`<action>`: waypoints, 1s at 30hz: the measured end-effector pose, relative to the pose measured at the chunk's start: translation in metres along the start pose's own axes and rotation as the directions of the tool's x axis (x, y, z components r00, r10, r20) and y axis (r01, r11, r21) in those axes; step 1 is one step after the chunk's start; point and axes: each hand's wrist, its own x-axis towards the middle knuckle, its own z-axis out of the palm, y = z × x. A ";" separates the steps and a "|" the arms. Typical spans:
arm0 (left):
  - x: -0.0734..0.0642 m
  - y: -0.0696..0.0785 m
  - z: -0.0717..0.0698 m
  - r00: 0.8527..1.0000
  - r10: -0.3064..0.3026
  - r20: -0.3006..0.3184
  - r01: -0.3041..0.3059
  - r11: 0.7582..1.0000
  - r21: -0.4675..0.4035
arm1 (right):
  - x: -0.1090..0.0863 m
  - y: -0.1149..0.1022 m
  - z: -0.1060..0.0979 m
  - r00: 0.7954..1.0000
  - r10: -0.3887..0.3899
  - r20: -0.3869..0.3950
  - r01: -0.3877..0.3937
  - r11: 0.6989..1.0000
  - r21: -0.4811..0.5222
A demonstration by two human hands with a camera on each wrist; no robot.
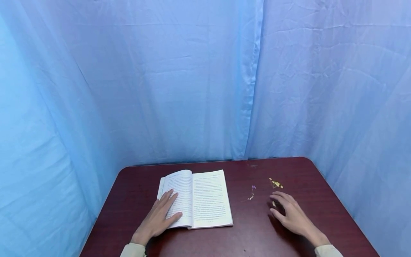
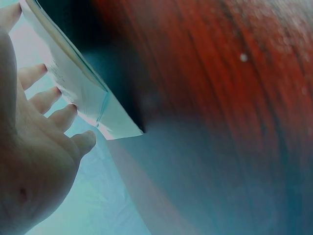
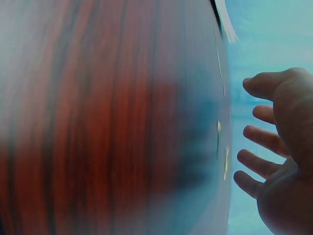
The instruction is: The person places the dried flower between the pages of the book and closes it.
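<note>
An open book (image 1: 210, 200) with printed pages lies on the left half of the table. My left hand (image 1: 156, 217) rests on its left page, fingers spread toward the spine; in the left wrist view the fingertips meet the book's pages (image 2: 73, 85). To the right, my right hand (image 1: 293, 214) hovers over the table, thumb and fingers apart and nothing between them. A small pale dried flower (image 1: 274, 203) lies between its thumb and forefinger as seen from the head. The right wrist view shows this hand (image 3: 283, 147) raised above the tabletop.
Just beyond the right hand lies a yellow dried flower sprig (image 1: 277, 184). A thin purple-tipped sprig (image 1: 252, 192) sits between book and right hand. The dark red table (image 1: 244, 232) has rounded far corners, with blue curtains (image 1: 179, 89) hanging behind and at both sides.
</note>
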 end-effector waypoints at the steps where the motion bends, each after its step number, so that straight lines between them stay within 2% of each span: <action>1: 0.000 0.000 0.000 1.000 -0.002 0.001 0.002 1.000 0.001 | -0.001 0.003 -0.001 1.000 0.014 0.006 -0.014 1.000 0.002; 10: -0.002 0.000 0.001 1.000 -0.016 -0.004 0.016 1.000 -0.003 | -0.007 0.022 -0.012 0.991 0.109 0.075 -0.111 0.993 0.034; 19: -0.001 0.000 -0.001 1.000 -0.014 -0.006 0.014 1.000 -0.003 | -0.014 0.036 -0.010 0.990 0.120 0.068 -0.121 0.993 0.009; 30: -0.001 0.000 0.001 1.000 -0.013 0.007 0.013 1.000 -0.007 | -0.013 0.035 -0.004 0.994 0.111 0.018 -0.110 0.993 -0.052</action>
